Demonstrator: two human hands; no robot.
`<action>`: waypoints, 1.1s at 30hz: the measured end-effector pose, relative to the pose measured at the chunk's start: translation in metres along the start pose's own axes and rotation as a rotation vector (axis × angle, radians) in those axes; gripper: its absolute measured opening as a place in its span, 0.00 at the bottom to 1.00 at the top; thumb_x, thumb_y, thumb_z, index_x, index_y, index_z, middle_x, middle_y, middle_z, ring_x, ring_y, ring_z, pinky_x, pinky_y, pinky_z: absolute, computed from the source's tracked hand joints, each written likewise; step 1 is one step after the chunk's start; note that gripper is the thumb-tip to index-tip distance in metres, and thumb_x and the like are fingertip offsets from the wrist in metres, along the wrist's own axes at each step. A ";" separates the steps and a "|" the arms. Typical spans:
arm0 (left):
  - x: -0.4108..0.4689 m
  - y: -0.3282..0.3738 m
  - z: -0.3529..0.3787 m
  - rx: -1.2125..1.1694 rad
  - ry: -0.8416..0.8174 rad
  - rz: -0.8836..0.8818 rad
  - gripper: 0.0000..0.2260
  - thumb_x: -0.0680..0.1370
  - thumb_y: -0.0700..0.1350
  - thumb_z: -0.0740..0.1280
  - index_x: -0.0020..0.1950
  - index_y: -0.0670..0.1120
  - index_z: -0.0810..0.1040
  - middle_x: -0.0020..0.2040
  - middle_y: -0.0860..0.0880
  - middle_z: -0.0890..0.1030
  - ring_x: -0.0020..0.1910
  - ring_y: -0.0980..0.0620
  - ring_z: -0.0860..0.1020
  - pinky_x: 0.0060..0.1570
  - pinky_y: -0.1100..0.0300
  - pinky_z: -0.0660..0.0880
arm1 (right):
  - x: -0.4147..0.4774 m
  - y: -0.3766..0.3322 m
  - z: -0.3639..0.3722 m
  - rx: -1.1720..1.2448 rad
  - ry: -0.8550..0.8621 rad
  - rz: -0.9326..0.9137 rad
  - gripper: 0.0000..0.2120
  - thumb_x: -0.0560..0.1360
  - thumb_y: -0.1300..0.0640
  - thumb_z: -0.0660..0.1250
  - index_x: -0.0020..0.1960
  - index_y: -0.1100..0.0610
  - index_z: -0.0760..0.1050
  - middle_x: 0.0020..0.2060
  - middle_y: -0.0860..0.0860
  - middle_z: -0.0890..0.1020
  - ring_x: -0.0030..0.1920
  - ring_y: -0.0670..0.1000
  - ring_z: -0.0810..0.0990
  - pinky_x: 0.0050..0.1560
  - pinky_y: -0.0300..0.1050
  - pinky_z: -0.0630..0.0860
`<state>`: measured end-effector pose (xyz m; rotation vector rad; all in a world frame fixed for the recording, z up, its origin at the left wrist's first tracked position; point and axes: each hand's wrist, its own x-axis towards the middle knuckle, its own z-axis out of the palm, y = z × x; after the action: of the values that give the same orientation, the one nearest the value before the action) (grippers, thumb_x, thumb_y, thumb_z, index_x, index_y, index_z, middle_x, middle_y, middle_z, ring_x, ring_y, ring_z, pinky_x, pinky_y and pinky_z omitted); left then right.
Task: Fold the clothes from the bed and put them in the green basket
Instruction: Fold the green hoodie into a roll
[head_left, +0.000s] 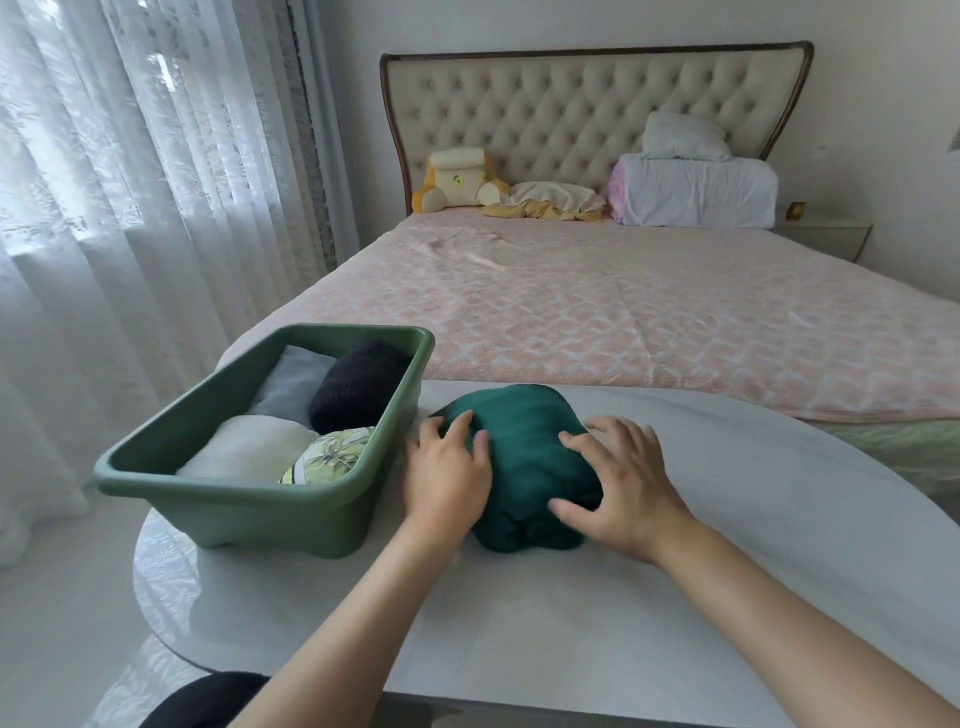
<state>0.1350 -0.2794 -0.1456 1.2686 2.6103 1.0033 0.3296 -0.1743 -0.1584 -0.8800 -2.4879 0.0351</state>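
On the white bench (571, 649), the left hand (447, 467) and right hand (623, 483) pressed spread, unclenched fingers on a folded dark green garment (524, 452), seemingly holding its folds, just beside the part-filled green basket (249, 519).

No writing can be read; a small yellow-green patch (458, 180) on the far plush toy (451, 165) may be a label, too small to tell.

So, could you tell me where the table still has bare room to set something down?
Bare table lies right of the right hand and along the near edge. Crowded at left: the packed green basket sits close beside the left hand and green garment.
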 end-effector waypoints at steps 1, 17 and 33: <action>-0.001 0.003 0.004 -0.156 -0.089 -0.061 0.28 0.79 0.64 0.59 0.77 0.59 0.62 0.78 0.51 0.58 0.72 0.45 0.65 0.68 0.51 0.67 | -0.002 0.000 0.001 0.063 -0.046 0.004 0.41 0.64 0.29 0.65 0.72 0.47 0.70 0.75 0.54 0.63 0.76 0.58 0.60 0.74 0.65 0.57; 0.008 0.018 0.020 -0.621 -0.262 -0.172 0.42 0.69 0.64 0.73 0.78 0.64 0.56 0.79 0.55 0.49 0.75 0.48 0.63 0.71 0.50 0.67 | 0.014 0.002 0.043 0.249 -0.015 0.092 0.44 0.70 0.49 0.74 0.74 0.32 0.49 0.79 0.51 0.50 0.59 0.60 0.79 0.54 0.51 0.78; 0.076 0.028 -0.127 -0.560 0.049 0.163 0.27 0.72 0.62 0.70 0.70 0.66 0.69 0.74 0.55 0.65 0.68 0.53 0.69 0.66 0.54 0.71 | 0.103 -0.104 -0.024 0.315 0.357 -0.036 0.38 0.72 0.56 0.75 0.77 0.43 0.61 0.78 0.59 0.56 0.66 0.64 0.74 0.55 0.57 0.81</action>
<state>0.0617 -0.2788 -0.0138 1.3168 2.0412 1.6538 0.2112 -0.1982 -0.0728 -0.6442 -2.0914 0.2304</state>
